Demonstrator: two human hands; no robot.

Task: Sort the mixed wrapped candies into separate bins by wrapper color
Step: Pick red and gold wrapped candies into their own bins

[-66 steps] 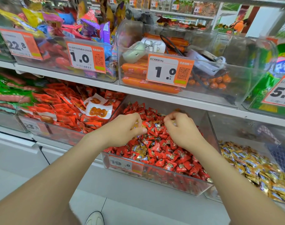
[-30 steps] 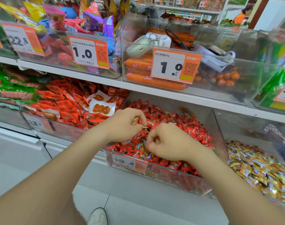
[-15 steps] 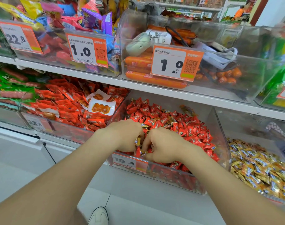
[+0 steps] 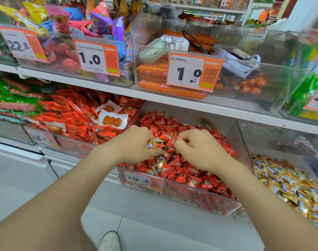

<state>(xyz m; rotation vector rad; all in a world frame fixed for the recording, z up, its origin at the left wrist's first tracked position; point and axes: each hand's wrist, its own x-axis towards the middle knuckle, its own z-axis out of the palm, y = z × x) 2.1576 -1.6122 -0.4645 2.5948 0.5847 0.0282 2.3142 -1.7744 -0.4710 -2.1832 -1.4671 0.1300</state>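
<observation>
Left hand: pinches a gold candy; it does not belong with the red candies.
Right hand: curled just beside it; cannot tell what it holds.

White shop shelves above a pale tiled floor.

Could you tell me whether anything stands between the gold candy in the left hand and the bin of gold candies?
Yes. The right hand and its forearm lie across the path from the left hand, which pinches the gold candy, to the gold candy bin. The clear wall between the two bins also rises there.
</observation>
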